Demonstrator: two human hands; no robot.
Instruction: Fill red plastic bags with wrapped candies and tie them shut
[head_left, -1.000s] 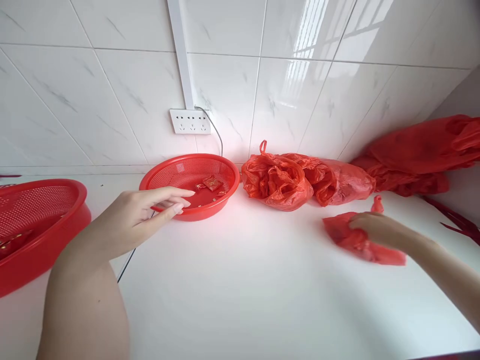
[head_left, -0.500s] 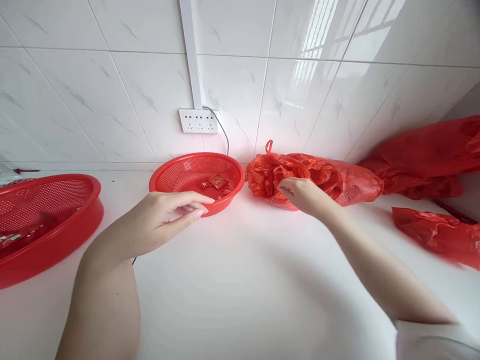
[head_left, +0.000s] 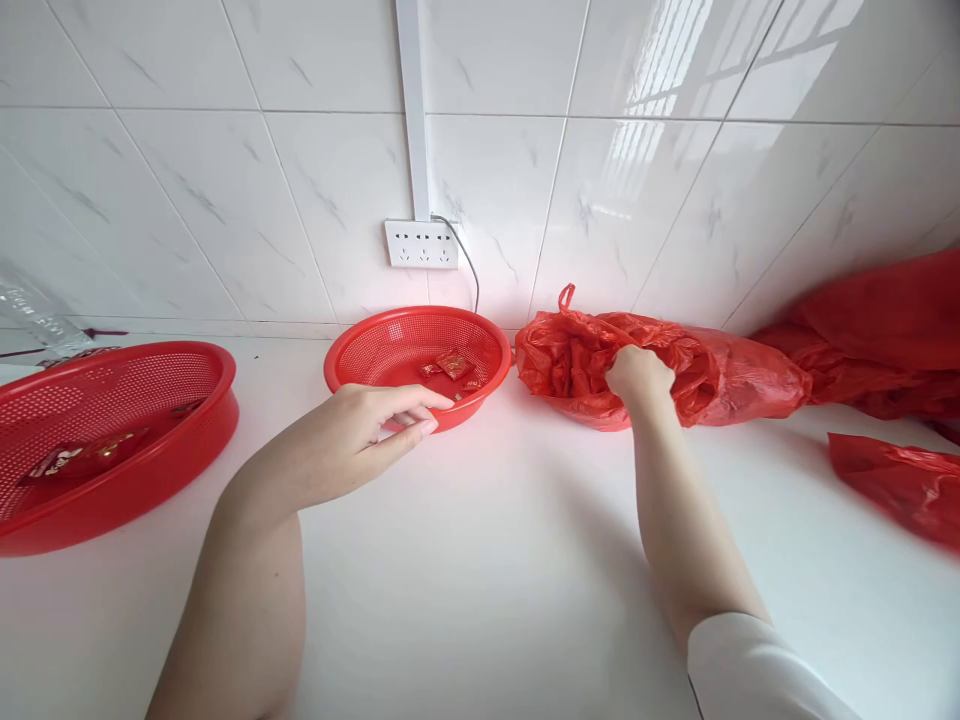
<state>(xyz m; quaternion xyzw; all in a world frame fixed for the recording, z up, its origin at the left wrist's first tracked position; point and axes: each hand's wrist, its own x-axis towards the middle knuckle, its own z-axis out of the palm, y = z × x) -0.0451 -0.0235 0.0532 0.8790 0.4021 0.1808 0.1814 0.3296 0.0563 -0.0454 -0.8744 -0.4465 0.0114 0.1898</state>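
Observation:
My left hand hovers at the near rim of a small red plastic basket. Its fingers are loosely bent, with a gap between thumb and forefinger and nothing visible in between. In that basket lie a few small red packets. My right hand dips into the mouth of a crumpled red plastic bag lying on its side. The knuckles face me, and the fingertips are hidden by the hand and the bag folds.
A larger red basket with some packets stands on the left. Behind it lies clear plastic. More red bags are piled at the right, and another red bag lies nearer. A socket panel is on the tiled wall.
The view has shifted left, so things appear further right. My right hand has turned and reached deeper into the bag's opening. My left hand keeps its place by the small basket.

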